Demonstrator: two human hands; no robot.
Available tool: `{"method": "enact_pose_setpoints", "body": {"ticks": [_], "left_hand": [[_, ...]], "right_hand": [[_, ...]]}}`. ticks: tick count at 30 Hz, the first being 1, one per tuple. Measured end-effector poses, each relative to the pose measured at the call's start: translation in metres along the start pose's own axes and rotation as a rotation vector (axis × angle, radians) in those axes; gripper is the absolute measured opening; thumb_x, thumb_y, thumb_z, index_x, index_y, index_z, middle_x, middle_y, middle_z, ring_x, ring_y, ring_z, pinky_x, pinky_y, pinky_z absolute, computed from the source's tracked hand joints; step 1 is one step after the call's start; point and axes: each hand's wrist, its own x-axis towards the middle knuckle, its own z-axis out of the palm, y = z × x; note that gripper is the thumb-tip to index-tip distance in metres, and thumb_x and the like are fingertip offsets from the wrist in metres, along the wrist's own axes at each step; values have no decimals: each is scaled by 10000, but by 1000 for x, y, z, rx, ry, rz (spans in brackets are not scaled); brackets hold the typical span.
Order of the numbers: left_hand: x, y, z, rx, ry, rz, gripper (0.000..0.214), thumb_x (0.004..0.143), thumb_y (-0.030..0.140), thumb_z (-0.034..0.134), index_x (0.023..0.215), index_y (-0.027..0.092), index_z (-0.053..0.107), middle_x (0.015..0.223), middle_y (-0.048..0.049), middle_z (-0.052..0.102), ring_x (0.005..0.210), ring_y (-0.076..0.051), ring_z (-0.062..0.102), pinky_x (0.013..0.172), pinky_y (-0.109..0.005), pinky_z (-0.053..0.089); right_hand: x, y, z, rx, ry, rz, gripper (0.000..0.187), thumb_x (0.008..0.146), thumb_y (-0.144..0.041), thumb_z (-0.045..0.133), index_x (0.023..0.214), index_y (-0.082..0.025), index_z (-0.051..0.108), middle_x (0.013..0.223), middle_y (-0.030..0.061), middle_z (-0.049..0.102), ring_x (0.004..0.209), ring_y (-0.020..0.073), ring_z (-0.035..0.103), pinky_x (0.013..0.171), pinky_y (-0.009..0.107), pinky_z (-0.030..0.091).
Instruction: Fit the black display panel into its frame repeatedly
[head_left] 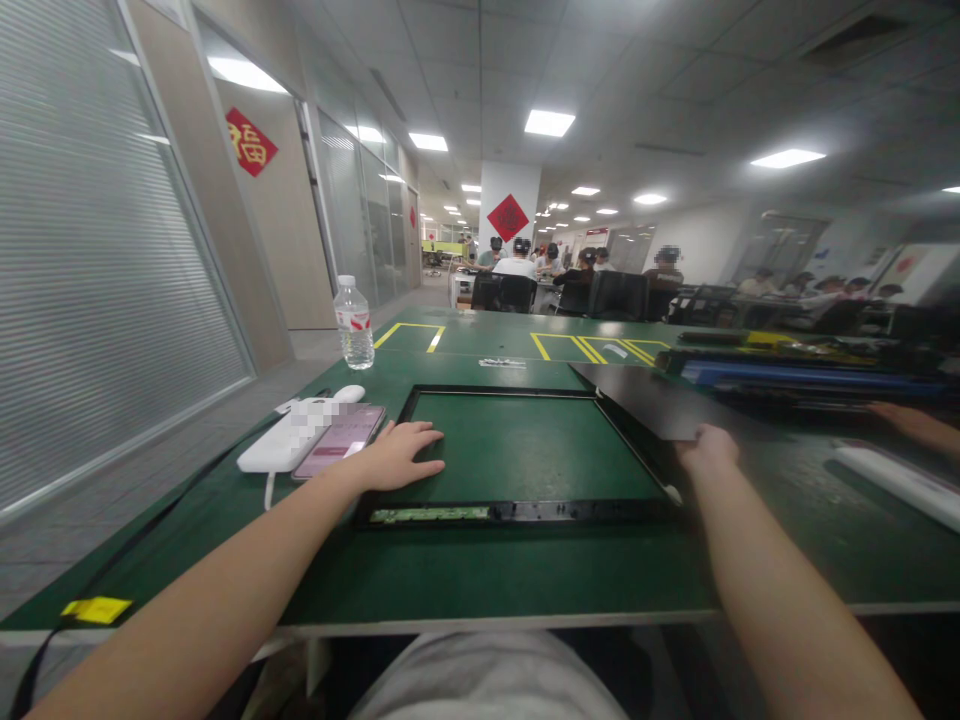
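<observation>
A black rectangular frame (585,511) lies flat on the green table (480,580), and the table top shows through its middle. Along the frame's near edge runs a narrow green circuit strip (431,515). My left hand (403,455) rests over the frame's left side, fingers spread, holding nothing. At the frame's right side, my right hand (709,452) is closed on the near corner of a thin dark panel (649,400). That panel is tilted, and it covers part of the frame's right edge. The fingertips of my right hand are partly hidden.
Left of the frame are a phone (341,442), a white power strip (274,445) and a water bottle (354,325). Dark and blue panels (780,375) lie at the right, near another person's hand (919,425) and a long white bar (900,480). Several people sit beyond.
</observation>
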Motion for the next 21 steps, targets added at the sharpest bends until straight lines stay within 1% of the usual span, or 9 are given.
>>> {"method": "enact_pose_setpoints", "body": {"ticks": [5, 9, 13, 18, 21], "left_hand": [[0, 1, -1, 27, -33, 1, 673, 896, 557, 547, 1437, 157, 582, 1569, -236, 457, 1459, -384, 417, 1179, -573, 266], [0, 0, 0, 9, -18, 9, 652, 890, 547, 561, 1414, 161, 600, 1559, -237, 470, 1451, -389, 426, 1174, -577, 274], [0, 1, -1, 14, -13, 12, 642, 888, 550, 566, 1404, 170, 609, 1553, -227, 483, 1447, -387, 433, 1172, -564, 290], [0, 3, -3, 82, -51, 7, 666, 916, 554, 513, 1450, 158, 564, 1574, -219, 459, 1457, -379, 421, 1182, -586, 272], [-1, 4, -3, 88, -58, 8, 678, 923, 555, 496, 1462, 147, 553, 1577, -223, 453, 1462, -380, 413, 1189, -593, 257]], "right_hand": [[6, 7, -1, -22, -69, -10, 364, 766, -37, 519, 1077, -216, 579, 990, 17, 693, 751, 154, 697, 724, 389, 645], [9, 12, -2, -40, -143, -36, 335, 797, -78, 555, 1095, -229, 579, 986, 9, 695, 715, 147, 689, 697, 387, 648], [9, 12, -1, -21, -110, -7, 343, 802, -78, 560, 1108, -231, 575, 972, 6, 696, 691, 141, 686, 690, 368, 651], [6, 10, -1, 15, -188, -16, 374, 809, -90, 563, 1145, -254, 568, 965, 0, 711, 701, 159, 705, 694, 388, 658], [4, 9, -1, 1, -148, 14, 369, 827, -72, 527, 1144, -256, 564, 965, 5, 714, 704, 158, 710, 681, 374, 660]]}}
